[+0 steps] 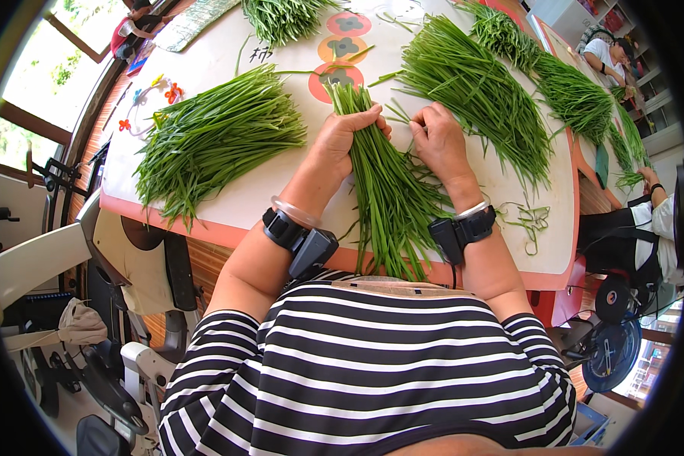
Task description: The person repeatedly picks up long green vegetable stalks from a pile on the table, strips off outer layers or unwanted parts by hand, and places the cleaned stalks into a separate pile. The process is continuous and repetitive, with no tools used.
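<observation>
My left hand (340, 138) is wrapped round the pale cut ends of a bunch of garlic chives (384, 190). The bunch fans out toward me, its green tips hanging over the table's near edge. Just right of the stems, my right hand (439, 143) is closed in a pinch; what its fingertips hold, if anything, is too small to make out. To the left lies a large pile of chives (219, 140), and beyond my right hand a second big pile (475, 95). A few loose blades are scattered between the hands and that pile.
The white table cover (281, 201) has a pink border. More chives (285, 19) lie at the far edge, with another heap (574, 95) at the right. Wilted scraps (530, 222) rest near the right corner. Other people (608, 57) are at the right and far left. A chair (140, 266) stands left.
</observation>
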Demonstrator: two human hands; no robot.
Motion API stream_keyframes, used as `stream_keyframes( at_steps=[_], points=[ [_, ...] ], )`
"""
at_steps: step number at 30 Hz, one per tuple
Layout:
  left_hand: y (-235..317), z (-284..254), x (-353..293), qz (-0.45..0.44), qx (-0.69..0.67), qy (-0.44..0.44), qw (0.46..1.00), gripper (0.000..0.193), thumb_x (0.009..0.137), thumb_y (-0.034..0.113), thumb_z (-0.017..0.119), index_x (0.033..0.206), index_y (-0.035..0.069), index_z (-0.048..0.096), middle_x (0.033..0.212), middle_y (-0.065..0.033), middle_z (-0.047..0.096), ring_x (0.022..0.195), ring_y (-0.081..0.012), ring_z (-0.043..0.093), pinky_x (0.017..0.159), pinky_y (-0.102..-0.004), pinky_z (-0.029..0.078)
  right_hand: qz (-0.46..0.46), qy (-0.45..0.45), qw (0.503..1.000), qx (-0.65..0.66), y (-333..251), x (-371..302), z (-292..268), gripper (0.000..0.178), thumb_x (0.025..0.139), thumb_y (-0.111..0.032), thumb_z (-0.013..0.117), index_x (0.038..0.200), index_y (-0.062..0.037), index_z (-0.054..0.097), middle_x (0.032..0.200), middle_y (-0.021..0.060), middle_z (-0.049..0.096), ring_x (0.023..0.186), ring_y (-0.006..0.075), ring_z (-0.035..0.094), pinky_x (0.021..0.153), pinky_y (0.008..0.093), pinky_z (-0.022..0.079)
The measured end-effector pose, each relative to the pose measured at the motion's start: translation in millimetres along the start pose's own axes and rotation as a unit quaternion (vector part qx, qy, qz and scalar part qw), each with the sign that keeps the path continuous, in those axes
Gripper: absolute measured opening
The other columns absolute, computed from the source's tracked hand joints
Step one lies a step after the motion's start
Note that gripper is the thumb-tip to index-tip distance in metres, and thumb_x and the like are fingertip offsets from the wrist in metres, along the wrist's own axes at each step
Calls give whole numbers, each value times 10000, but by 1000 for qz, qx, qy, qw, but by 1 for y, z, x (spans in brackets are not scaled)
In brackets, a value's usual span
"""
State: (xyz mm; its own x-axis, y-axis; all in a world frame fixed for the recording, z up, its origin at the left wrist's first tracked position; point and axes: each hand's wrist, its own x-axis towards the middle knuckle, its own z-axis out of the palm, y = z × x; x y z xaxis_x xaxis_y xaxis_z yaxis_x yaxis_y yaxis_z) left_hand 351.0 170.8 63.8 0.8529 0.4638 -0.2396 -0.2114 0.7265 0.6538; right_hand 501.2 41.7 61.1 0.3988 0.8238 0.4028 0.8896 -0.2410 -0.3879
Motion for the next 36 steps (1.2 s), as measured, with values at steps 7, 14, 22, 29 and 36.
stream_keyframes(
  at_steps=[7,14,22,29,36],
  points=[
    [-4,-1,2,35,-4,-24,999,224,849,55,707,1040,-14,613,833,-61,639,696,-137,622,619,-276,517,-32,22,932,361,-10,-8,-13,190,978,-168,515,1105,-48,592,956,24,598,858,147,580,825,276,475],
    [-3,9,-7,62,13,-20,998,180,795,-24,694,963,-46,635,838,-105,667,682,-168,652,600,-296,546,-76,65,978,183,-32,-10,-9,145,851,-88,654,988,-56,619,931,45,646,839,216,606,732,360,457],
    [-6,-7,3,36,-12,-21,999,330,953,173,596,1171,-75,607,1126,-179,656,988,-240,661,893,-353,536,-131,110,983,60,-28,-12,-11,199,764,-60,622,954,-110,593,802,53,643,825,238,613,724,390,379],
    [36,28,-28,124,7,-100,987,227,955,204,595,1038,-7,600,1136,-151,649,1108,-288,612,996,-460,490,-60,128,967,210,20,-5,-2,62,764,-28,593,811,-26,634,746,97,648,676,227,624,626,326,501],
    [79,44,-67,152,51,-144,976,148,944,185,614,1008,52,607,1044,-130,665,992,-298,663,860,-477,575,-58,134,958,246,29,-1,4,78,830,-85,688,878,-27,669,714,68,655,605,126,596,576,258,485]
  ],
)
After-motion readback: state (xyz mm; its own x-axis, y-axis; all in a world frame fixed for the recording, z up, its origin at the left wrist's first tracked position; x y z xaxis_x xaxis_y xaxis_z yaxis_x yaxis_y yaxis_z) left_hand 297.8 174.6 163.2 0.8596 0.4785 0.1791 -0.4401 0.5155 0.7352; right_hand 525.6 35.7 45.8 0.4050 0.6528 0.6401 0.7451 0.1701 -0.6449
